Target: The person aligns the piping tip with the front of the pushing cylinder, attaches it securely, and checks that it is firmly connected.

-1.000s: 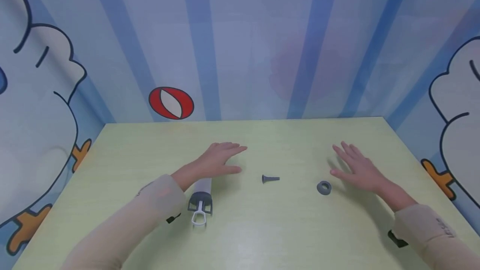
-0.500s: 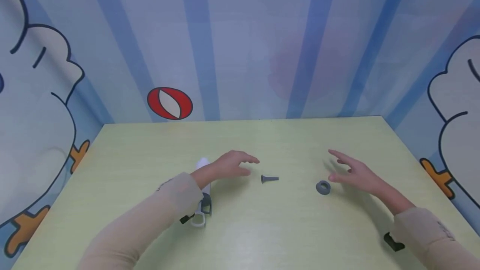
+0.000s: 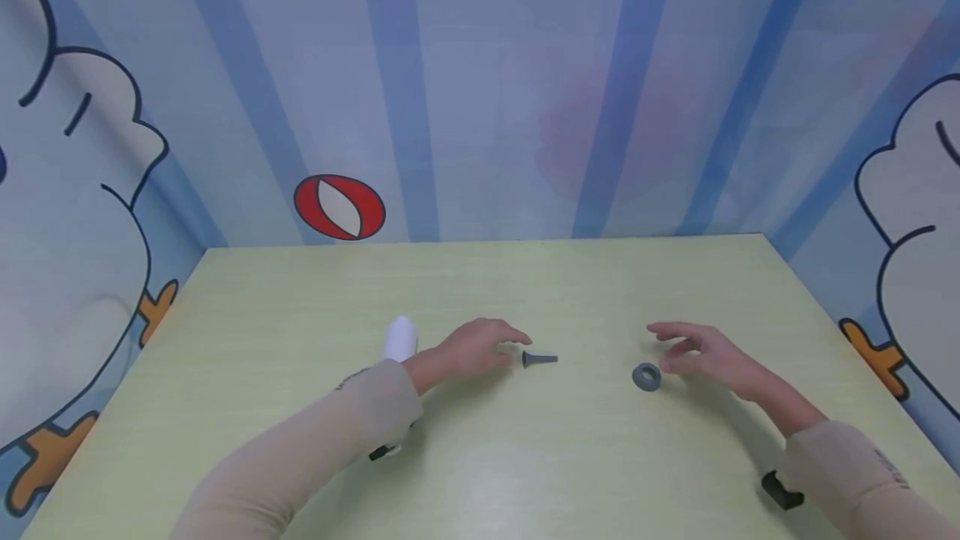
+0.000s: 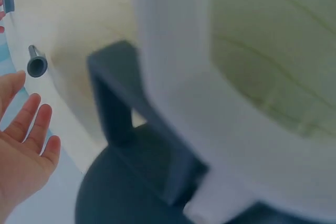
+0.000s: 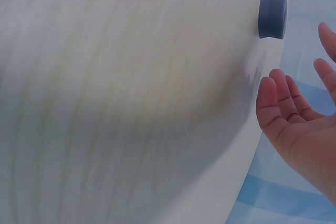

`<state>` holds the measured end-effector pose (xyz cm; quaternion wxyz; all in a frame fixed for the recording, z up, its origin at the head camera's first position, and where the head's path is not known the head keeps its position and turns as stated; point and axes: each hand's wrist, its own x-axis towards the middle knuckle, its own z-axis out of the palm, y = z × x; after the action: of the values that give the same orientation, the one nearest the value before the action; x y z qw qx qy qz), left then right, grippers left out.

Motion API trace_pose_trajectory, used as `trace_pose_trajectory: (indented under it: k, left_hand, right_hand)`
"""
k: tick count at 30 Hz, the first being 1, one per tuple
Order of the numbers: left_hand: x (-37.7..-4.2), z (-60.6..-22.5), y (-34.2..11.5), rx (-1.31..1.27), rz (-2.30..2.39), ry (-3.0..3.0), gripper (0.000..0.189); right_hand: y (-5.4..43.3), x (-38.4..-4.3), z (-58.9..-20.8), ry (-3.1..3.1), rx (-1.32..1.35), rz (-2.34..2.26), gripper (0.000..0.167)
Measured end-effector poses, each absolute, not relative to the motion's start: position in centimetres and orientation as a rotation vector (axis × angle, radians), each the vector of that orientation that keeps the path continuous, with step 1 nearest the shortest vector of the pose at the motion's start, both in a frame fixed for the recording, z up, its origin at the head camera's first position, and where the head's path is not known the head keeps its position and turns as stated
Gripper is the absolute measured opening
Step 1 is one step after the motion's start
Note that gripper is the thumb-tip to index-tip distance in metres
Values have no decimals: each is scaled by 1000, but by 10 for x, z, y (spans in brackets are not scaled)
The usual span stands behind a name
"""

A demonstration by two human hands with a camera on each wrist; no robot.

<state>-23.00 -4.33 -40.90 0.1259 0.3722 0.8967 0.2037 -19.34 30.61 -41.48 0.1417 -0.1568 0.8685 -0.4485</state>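
My left hand (image 3: 480,348) hovers at the flared end of a small grey nozzle (image 3: 542,358), thumb and fingers parted around nothing. In the left wrist view the nozzle (image 4: 37,66) lies just beyond the fingertips. Under my left forearm lies a white tube (image 3: 401,338), its lower part hidden in the head view; the left wrist view shows its dark grey collar (image 4: 126,187) and white loop handle (image 4: 173,77) close up. My right hand (image 3: 708,352), fingers loosely bent and holding nothing, is over the table beside a grey ring (image 3: 647,377). That ring (image 5: 273,15) stands past the fingertips in the right wrist view.
The pale yellow-green table (image 3: 555,457) carries these parts. A blue striped backdrop (image 3: 502,90) with cartoon drawings rises behind the table and along both sides. A small black device (image 3: 782,490) hangs under the right cuff.
My left hand has moved right and lower to the nozzle, its forearm now covering the tube's handle end. My right hand's spread fingers have bent and come nearer the ring.
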Motion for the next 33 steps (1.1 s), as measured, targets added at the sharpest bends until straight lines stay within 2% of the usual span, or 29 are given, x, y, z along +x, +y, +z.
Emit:
trace_pose_trajectory:
  k: [11, 24, 33]
  left_hand:
    - [-229, -416, -34, 1087, 460, 2616, 32]
    - [-228, -417, -34, 1085, 432, 2653, 24]
    - [-229, -416, -35, 1081, 435, 2647, 7]
  right_hand:
    - [303, -194, -423, 2448, -373, -1258, 52]
    - [299, -194, -426, 2485, -445, -1183, 52]
    - [294, -194, -425, 2505, -455, -1120, 51]
